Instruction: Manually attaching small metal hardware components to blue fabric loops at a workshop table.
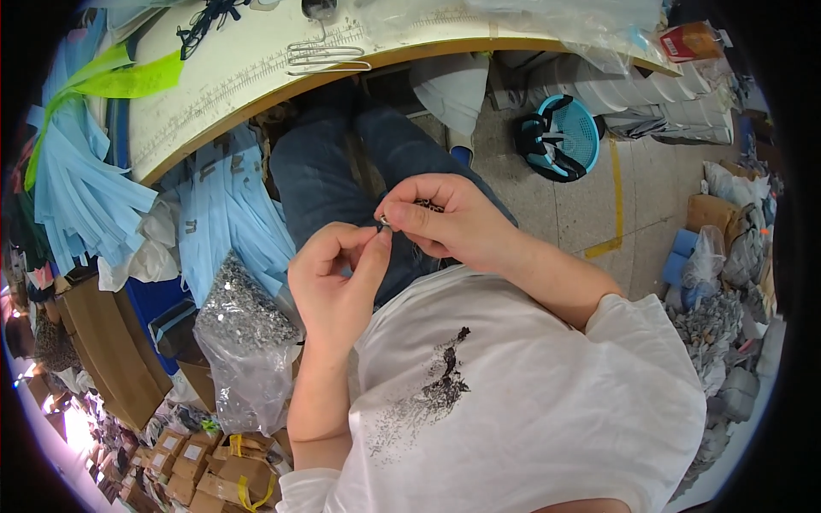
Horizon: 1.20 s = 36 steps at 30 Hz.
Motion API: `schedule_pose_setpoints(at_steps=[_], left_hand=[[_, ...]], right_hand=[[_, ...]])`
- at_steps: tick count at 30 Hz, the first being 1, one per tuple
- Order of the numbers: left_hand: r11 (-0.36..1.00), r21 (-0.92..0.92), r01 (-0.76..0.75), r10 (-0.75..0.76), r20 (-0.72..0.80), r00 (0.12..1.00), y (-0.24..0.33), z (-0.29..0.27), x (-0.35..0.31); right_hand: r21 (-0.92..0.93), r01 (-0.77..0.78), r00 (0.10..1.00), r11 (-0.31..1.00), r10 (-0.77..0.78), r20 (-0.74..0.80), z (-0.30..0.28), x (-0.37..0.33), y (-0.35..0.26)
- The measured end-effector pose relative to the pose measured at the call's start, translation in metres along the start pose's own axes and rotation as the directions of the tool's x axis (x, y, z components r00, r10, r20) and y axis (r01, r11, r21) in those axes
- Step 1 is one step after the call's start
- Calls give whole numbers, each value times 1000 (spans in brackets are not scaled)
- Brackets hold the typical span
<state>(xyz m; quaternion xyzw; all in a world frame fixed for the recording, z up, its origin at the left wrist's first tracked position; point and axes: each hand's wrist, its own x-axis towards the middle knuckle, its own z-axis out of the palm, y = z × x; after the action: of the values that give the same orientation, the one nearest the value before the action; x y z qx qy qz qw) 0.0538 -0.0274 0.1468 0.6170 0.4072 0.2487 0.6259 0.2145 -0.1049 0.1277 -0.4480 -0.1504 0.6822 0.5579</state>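
From where I stand, the person sits with both hands raised over their jeans (316,171). The left hand (332,272) and the right hand (451,221) meet fingertip to fingertip, pinching a small metal piece (384,221) between them. Something dark and speckled (430,205) shows by the right hand's curled fingers; I can't tell what. Beyond the knees curves a table (205,94); a clear bag of shiny bits (244,312) sits left, a blue basket (586,128) right.
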Motion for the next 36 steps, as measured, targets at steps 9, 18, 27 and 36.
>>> schedule_pose_setpoints(at_steps=[9, 18, 27, 36], left_hand=[[989, 149, 22, -21, -8, 1000, 0, 1, 0], [953, 296, -71, 82, -28, 996, -4, 2, 1], [953, 265, -147, 171, -68, 983, -7, 4, 0], [925, 301, -232, 253, -33, 967, -10, 0, 2]], right_hand=[[-115, 54, 995, 992, -63, -75, 5, 1, -2], [-516, 287, 944, 807, -330, 8, -1, 4, 0], [-439, 162, 981, 884, -193, -25, -5, 6, 1], [-490, 212, 962, 846, -268, -46, -3, 5, 5]])
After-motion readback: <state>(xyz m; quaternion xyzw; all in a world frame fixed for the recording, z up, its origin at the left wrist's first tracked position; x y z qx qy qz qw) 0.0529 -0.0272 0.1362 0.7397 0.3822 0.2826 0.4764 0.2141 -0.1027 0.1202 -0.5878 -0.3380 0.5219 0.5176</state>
